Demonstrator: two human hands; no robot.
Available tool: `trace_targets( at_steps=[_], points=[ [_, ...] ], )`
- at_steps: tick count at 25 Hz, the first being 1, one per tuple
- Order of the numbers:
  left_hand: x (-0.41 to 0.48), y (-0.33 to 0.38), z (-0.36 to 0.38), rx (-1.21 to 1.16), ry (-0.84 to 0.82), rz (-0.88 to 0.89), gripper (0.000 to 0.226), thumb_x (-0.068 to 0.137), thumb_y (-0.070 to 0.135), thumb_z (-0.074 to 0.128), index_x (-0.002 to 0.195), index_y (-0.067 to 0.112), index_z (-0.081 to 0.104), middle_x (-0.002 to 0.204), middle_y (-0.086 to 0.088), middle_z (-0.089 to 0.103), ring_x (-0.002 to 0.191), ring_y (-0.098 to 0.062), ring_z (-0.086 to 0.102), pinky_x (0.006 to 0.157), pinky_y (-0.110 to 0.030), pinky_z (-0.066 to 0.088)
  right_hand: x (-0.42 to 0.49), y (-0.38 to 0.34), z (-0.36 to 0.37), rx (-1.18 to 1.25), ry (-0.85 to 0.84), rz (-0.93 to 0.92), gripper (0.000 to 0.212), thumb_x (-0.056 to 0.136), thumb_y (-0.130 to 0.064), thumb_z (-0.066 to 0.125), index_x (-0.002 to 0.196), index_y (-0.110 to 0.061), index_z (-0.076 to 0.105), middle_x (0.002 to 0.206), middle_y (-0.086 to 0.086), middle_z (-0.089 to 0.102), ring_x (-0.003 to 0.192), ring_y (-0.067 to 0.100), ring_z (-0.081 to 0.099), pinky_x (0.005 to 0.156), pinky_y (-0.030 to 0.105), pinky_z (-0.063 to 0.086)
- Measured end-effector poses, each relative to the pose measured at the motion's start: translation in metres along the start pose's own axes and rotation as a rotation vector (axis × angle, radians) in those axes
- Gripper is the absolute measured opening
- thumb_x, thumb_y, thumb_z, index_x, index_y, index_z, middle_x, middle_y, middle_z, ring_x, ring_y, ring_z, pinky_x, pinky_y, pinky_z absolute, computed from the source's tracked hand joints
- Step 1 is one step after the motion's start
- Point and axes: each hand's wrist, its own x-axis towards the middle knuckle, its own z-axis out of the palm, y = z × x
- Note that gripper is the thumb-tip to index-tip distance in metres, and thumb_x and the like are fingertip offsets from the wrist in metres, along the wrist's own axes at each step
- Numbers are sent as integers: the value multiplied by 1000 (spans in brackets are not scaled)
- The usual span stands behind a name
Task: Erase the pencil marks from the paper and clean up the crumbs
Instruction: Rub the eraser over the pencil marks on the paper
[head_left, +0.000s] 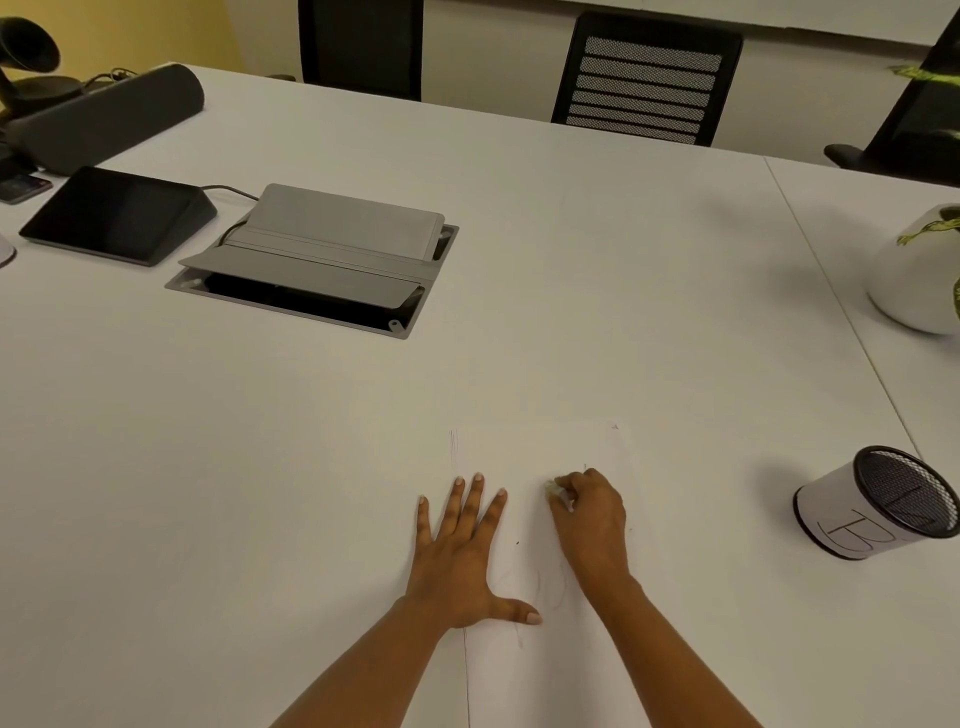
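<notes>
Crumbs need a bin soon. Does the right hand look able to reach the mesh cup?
Probably yes: nothing stands between the right hand and the mesh cup, though its fingers pinch an eraser.

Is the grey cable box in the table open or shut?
Open: the cable box has its lid flaps raised, and the dark inside shows.

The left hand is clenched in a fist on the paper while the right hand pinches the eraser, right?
Not quite. The head view shows the left hand lying flat, fingers spread, on the paper, not clenched. The right hand does pinch the eraser.
</notes>
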Motion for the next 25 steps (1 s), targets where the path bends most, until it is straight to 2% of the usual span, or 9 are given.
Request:
trace_targets(
  at_steps=[1, 4, 5, 9, 12, 14, 18, 21, 25],
  points=[
    [0, -1, 2, 3, 8, 7, 128, 33, 100, 11, 133, 33, -35, 146, -3, -35, 131, -15, -36, 101, -52, -25, -8, -3, 3, 11, -4, -31, 11, 85, -8, 57, 89, -1, 65, 83, 8, 59, 71, 11, 49, 65, 13, 36],
    [1, -2, 1, -42, -66, -43, 128, 47, 100, 8, 146, 20, 21, 152, -12, 25, 139, -24, 7, 104, -52, 3, -36, -5, 13, 27, -60, -146, 8, 85, -9, 59, 84, -4, 66, 71, -5, 49, 64, 3, 45, 59, 4, 31],
    [2, 0, 2, -33, -28, -45, 127, 48, 100, 8, 144, 18, 28, 148, -12, 32, 138, -25, 12, 103, -52, 6, -36, -4, 13, 21, -75, -161, 8, 84, -9, 60, 85, -5, 66, 70, -7, 47, 64, 2, 44, 59, 4, 31],
    [-1, 1, -4, 17, 1, -12, 132, 39, 99, 16, 142, 26, -22, 150, -4, -28, 136, -17, -26, 102, -51, -22, -5, 4, 3, -28, -69, -108, 16, 86, -11, 57, 96, -2, 65, 81, 4, 57, 76, 11, 48, 69, 13, 36],
    [0, -1, -1, -38, -76, -64, 128, 47, 100, 8, 146, 20, 23, 152, -11, 24, 138, -25, 15, 102, -53, 7, 16, 6, -4, -61, -30, -33, 16, 85, -8, 57, 96, 1, 64, 90, 14, 62, 78, 15, 51, 72, 20, 36],
    [3, 1, 4, -66, -63, -96, 127, 48, 100, 6, 141, 18, 35, 145, -9, 37, 134, -27, 25, 99, -53, 13, 17, 4, -6, -78, -40, -27, 17, 85, -9, 58, 95, 2, 64, 90, 15, 63, 78, 18, 52, 71, 19, 36],
    [-1, -3, 0, -17, -54, -32, 129, 43, 101, 13, 147, 26, -1, 156, -9, 2, 140, -20, -8, 105, -54, -8, -16, 4, -5, -68, -76, -119, 15, 86, -11, 57, 94, -1, 65, 81, 7, 58, 74, 12, 49, 60, 6, 31],
    [-1, -2, 1, -30, -12, -52, 130, 45, 101, 11, 147, 21, 11, 154, -12, 16, 140, -23, 1, 105, -53, -2, -32, 11, -8, -69, -143, -167, 16, 85, -14, 59, 96, -4, 66, 77, -2, 51, 73, 11, 49, 62, 4, 31],
    [0, -4, 5, -28, -12, -16, 130, 28, 99, 10, 130, 32, -38, 142, 1, -42, 129, -19, -42, 100, -51, -30, -17, 23, -21, -81, -72, -67, 14, 83, -16, 62, 89, -5, 67, 72, -2, 51, 63, 5, 46, 56, 5, 31]
  ],
)
